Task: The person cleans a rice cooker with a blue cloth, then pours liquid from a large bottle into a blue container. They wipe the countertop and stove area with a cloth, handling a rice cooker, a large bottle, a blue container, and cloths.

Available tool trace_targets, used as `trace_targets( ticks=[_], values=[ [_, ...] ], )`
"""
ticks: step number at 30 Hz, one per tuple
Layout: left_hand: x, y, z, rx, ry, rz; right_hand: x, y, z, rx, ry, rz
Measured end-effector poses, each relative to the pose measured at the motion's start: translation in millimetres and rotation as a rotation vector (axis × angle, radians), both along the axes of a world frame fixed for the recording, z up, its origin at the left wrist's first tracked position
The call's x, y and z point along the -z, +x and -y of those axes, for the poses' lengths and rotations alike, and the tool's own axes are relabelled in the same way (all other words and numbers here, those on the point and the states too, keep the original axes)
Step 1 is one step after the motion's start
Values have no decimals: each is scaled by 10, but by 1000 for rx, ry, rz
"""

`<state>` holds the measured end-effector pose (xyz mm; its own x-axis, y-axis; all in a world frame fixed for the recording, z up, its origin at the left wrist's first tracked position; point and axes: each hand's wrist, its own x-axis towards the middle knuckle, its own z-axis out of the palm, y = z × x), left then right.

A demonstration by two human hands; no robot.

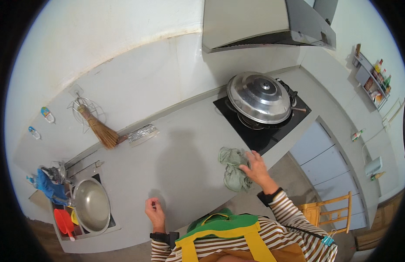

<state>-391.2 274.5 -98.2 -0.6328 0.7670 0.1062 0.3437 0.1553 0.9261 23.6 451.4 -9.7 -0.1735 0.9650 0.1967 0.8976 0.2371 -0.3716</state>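
Observation:
My right hand reaches over the counter with its fingers apart, at the right edge of a crumpled grey-green cloth; whether the fingertips touch it I cannot tell. My left hand hovers near the counter's front edge, fingers curled, with no object visible in it. Beyond the cloth, a wok with a domed metal lid sits on the black gas hob. A cleaver lies by the wall, under a hanging straw brush.
At the left, a large metal basin sits in the sink beside a red plastic scoop and a blue cloth or bag. A range hood overhangs the hob. A wooden chair stands right of me, below a wall rack with bottles.

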Motion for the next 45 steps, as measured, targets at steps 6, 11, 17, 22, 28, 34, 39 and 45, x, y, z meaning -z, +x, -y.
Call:
trace_targets(
  ticks=[6, 11, 17, 22, 28, 34, 39, 45],
  values=[
    [-140, 1, -767, 76, 40, -152, 310, -745, -432, -200, -380, 348],
    [-87, 3, -1344, 118, 50, -255, 835, -539, -768, -389, -396, 228],
    [117, 51, -1837, 129, -45, -447, -596, -757, -1367, -468, -759, -678],
    [312, 307, -2028, -43, -132, -596, -2061, 113, -2577, -426, -595, -1508],
    [554, 522, -2192, -142, -223, -702, -2146, 1459, -3813, -106, -507, -1321],
    [559, 615, -2187, -203, -324, -795, -2118, 2136, -5381, 51, -284, -1209],
    [508, 670, -2236, -217, -329, -802, -1847, 2466, -6455, 333, -180, -1287],
    [423, 678, -2271, -228, -369, -793, -1389, 2298, -6985, -18, -35, 82]
  ],
)
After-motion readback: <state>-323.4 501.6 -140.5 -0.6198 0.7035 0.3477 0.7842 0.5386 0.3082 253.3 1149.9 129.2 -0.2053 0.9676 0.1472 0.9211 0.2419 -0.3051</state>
